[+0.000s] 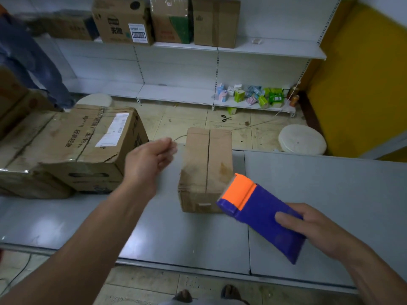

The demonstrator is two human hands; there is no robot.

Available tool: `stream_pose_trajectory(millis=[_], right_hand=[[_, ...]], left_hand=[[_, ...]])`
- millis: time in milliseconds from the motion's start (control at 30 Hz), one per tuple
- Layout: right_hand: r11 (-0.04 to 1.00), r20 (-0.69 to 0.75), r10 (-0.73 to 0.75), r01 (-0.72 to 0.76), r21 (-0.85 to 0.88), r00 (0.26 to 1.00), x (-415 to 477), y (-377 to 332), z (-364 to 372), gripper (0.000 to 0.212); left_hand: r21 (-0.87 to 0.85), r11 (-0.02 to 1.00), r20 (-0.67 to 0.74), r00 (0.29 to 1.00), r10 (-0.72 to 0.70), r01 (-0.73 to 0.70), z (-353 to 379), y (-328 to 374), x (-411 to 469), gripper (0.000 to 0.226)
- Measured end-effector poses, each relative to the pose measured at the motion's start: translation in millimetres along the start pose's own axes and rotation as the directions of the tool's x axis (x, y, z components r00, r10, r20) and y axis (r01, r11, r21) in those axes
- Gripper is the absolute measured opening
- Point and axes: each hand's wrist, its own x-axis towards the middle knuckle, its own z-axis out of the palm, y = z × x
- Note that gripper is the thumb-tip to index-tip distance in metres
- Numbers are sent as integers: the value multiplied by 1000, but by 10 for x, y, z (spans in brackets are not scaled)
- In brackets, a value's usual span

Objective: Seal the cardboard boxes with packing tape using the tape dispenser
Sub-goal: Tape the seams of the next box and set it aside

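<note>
A small cardboard box [207,166] stands on the grey table [198,234], its top flaps closed with a seam down the middle. My right hand [312,230] grips a purple tape dispenser [262,214] with an orange front end, held just right of the box's near corner. My left hand [147,164] hovers left of the box with loosely curled fingers and holds nothing. A larger worn cardboard box [88,146] with a white label sits at the table's left.
White shelving at the back carries several cardboard boxes [123,20] on top and small packets [253,95] on the bottom shelf. Scissors [225,118] lie on the tiled floor. Two white round stools [301,139] stand beyond the table. A person's legs [33,62] are at far left.
</note>
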Motion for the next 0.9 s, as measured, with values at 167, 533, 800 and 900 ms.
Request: stream_pose_trajectory(millis=[167, 533, 800, 900], right_hand=[[947, 8, 88, -81, -310, 996, 72, -324, -357, 86], [789, 15, 333, -270, -552, 943, 477, -661, -649, 101], [769, 57, 407, -309, -560, 911, 613, -552, -686, 103], [782, 74, 406, -305, -544, 911, 638, -500, -679, 100]], left_hand=[[-100, 995, -37, 999, -32, 28, -200, -294, -154, 25], [-346, 923, -144, 962, -231, 170, -118, -815, -377, 13], [-381, 906, -167, 951, -261, 182, -143, -917, -303, 25], [-393, 897, -155, 947, -280, 201, -159, -946, -273, 26]])
